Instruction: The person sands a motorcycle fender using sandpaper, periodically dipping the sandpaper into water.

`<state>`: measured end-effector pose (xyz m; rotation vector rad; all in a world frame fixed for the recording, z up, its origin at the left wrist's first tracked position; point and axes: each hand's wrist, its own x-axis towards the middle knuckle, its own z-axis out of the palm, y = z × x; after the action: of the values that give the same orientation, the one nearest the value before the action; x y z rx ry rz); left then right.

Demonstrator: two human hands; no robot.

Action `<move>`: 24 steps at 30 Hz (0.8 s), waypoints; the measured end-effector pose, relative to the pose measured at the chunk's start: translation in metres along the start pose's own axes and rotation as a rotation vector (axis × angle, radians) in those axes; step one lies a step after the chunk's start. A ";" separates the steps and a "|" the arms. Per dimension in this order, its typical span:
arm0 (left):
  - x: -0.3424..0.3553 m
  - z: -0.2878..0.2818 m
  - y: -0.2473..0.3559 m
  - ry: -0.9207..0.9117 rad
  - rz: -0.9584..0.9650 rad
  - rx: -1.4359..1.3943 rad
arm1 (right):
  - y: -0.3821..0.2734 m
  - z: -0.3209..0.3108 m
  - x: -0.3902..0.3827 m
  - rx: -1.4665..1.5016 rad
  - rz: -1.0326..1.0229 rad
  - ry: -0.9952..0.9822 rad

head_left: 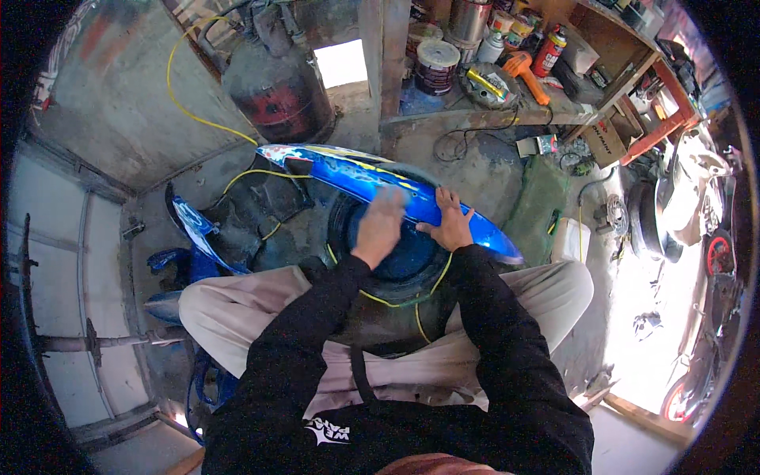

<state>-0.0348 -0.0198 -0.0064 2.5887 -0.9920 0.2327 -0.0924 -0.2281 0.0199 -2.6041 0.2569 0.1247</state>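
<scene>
A long, curved blue body panel [348, 174], like a motorcycle fairing piece, lies slanted in front of me, with worn white and yellow patches along its upper side. My left hand [382, 227] is on its middle, smeared by motion, so its fingers and anything under them cannot be made out. Toward the panel's right end, my right hand [451, 222] holds it, fingers over the surface and thumb at the near edge. Beneath the panel sits a dark round tub or tyre-like ring [396, 273], partly covered by my hands and the panel.
A thin yellow hose [194, 115] loops across the floor around the ring. More blue panels [194, 222] lie to the left. A rusty tank [281, 95] stands at the back. The shelf [475, 119] holds cans and an orange heat gun [525, 75]. Tyres [649, 222] lean at right.
</scene>
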 end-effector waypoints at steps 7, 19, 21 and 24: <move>0.029 -0.023 -0.052 0.246 -0.121 -0.107 | 0.001 0.004 -0.002 0.027 -0.010 0.020; 0.026 -0.007 -0.033 0.204 -0.006 -0.179 | 0.005 0.005 0.000 0.021 -0.012 0.015; 0.039 -0.017 -0.065 0.381 -0.256 -0.126 | 0.004 0.004 0.002 0.011 -0.009 0.020; 0.045 -0.018 -0.064 0.383 -0.416 -0.040 | -0.001 0.002 0.003 0.014 0.007 -0.013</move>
<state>0.0404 0.0035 0.0051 2.5075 -0.3148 0.5612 -0.0894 -0.2270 0.0181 -2.5881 0.2613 0.1416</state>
